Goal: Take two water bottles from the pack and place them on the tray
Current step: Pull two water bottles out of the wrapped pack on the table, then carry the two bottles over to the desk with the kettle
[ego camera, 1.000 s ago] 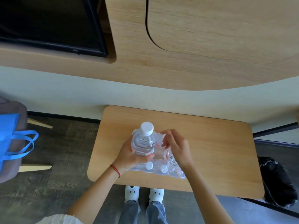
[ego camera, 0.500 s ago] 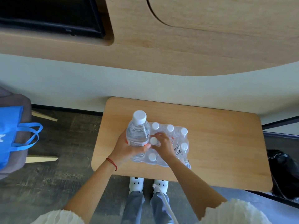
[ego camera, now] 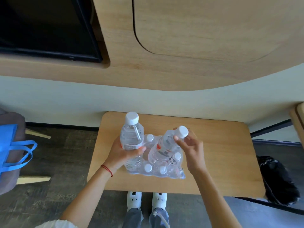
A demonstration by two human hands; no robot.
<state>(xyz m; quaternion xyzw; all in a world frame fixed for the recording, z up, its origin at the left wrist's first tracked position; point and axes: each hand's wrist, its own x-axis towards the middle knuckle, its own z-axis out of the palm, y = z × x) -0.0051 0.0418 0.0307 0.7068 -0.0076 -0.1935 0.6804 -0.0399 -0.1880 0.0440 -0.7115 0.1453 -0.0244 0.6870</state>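
Blue bag, black screen

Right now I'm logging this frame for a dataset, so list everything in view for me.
Water bottle held upright: one, clear with white cap, in the left hand.
Water bottle held tilted: one, clear with white cap, in the right hand above the pack.
Bottle pack: one, clear wrap, white caps, on the table's near middle.
Table: one, light wood, centre.
Screen: one, black, upper left.
Bag: one, blue, far left.
Black bag: one, floor at right.
Shoes: two, white, under the table.
Left hand: red string at the wrist.
Right hand: grips the bottle near its cap.
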